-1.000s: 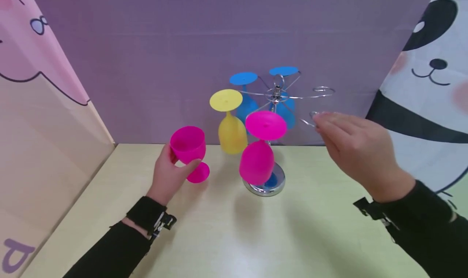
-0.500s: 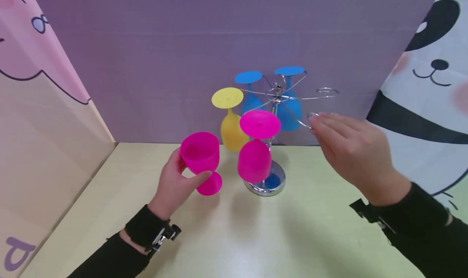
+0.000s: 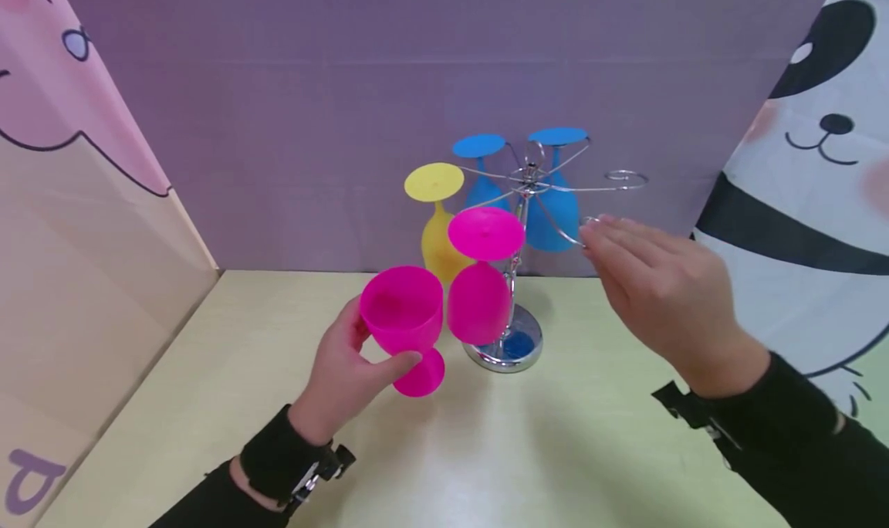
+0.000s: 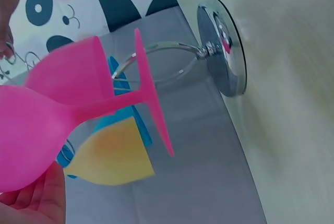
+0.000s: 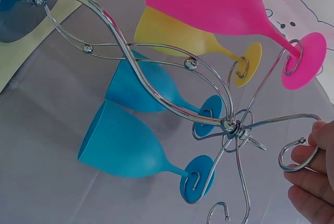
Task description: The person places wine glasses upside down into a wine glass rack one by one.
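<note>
In the head view my left hand grips a pink plastic wine goblet by its lower bowl and stem. The goblet is upright, mouth up, above the table, left of the rack. A chrome goblet rack carries an upside-down pink goblet, a yellow one and two blue ones, hung by their feet. My right hand pinches the hooked end of one bare rack arm between thumb and fingers. Another bare hook points right.
The rack's round chrome base stands on the pale table. A purple-grey cloth hangs behind, with a panda-print cloth at the right and a pink-and-cream printed cloth at the left.
My left hand has brought its goblet rightward and nearer. The rack's top has turned a little: the hanging pink goblet shifted left, the blue ones right. My right hand moved slightly left with its hook.
</note>
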Available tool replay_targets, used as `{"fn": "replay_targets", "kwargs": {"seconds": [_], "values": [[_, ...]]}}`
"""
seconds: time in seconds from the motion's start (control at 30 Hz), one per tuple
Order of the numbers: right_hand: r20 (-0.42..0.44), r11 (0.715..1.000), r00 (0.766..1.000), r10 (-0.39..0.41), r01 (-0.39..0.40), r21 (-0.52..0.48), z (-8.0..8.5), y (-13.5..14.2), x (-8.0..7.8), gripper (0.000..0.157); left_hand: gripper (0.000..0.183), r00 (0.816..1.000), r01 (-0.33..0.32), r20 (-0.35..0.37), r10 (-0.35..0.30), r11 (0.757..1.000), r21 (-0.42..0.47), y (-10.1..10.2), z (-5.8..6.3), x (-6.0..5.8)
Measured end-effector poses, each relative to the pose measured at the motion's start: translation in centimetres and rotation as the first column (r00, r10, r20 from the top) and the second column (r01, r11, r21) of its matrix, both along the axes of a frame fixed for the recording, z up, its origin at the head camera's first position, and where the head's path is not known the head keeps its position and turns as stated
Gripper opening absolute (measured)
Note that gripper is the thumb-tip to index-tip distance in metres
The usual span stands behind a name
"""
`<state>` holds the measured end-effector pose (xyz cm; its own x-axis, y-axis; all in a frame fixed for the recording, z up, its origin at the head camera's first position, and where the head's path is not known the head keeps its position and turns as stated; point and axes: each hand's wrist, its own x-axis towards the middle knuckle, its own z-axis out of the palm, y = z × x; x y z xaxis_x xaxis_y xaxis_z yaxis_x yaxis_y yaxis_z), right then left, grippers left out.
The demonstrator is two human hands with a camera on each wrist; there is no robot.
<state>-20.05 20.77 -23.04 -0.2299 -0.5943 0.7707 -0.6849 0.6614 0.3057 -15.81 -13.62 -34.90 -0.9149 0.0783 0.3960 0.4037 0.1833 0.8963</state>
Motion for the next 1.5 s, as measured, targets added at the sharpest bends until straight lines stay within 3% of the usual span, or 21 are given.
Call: {"fn": "replay_targets", "kwargs": {"seconds": [0.37,0.73,1.1,1.5], "values": [[-0.006,1.000,1.000,0.021,-0.021,-0.003,-0.3,-0.7,0.4,0.027,0.072,0.993,0.106,-0.065,-0.104,0.994,0.027,2.0,0.4,2.1],[-0.007,0.999,0.999,0.048,-0.048,-0.005,-0.4,-1.3,0.7,0.029,0.075,0.986,0.149,-0.079,-0.146,0.988,0.030,3.4,1.4,3.5],[0.018,0.997,0.998,0.065,-0.064,-0.040,-0.5,-2.3,0.6,0.031,0.074,0.977,0.192,-0.098,-0.188,0.981,0.034,4.0,1.4,3.9],[0.033,0.993,0.996,0.087,-0.084,-0.088,-0.5,-4.3,0.4,0.030,0.076,0.977,0.206,-0.054,-0.206,0.979,-0.002,4.3,1.0,4.1]]}}
